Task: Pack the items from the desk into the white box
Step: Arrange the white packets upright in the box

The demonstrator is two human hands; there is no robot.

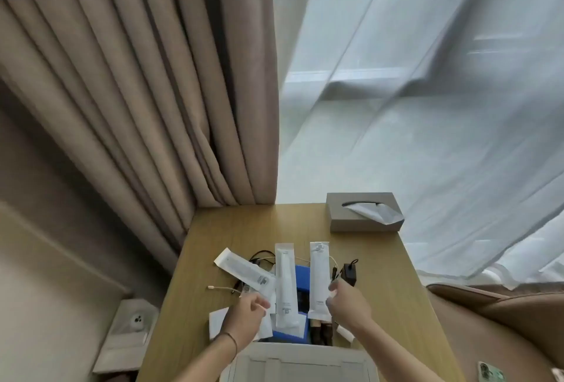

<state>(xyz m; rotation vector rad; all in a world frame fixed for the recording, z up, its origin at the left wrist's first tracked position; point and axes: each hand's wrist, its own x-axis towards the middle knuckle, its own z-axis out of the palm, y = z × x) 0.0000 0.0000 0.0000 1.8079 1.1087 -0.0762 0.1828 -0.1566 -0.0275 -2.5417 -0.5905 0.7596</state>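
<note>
Three long white sachets lay fanned on the desk (pixel 381 305) over a blue tray (pixel 300 273) and cables (pixel 259 256). Left sachet (pixel 244 271) ran diagonally, far end pointing up-left, near end by the left hand (pixel 244 317). Middle sachet (pixel 286 284) lay with its long axis running away from the person, nearly straight, near end towards the white box (pixel 302 363). Right sachet (pixel 319 281) lay parallel to it, just beside. Left hand's fingers were curled, thumb and forefinger pinched at the left sachet's near end. Right hand (pixel 348 305) gripped the right sachet's near edge, fingers pressed together. White box sat at the desk's near edge, open, below both hands. Black adapter (pixel 350 273) sat right of the sachets. Grey tissue box (pixel 363 213) stood at the far right corner, well apart.
</note>
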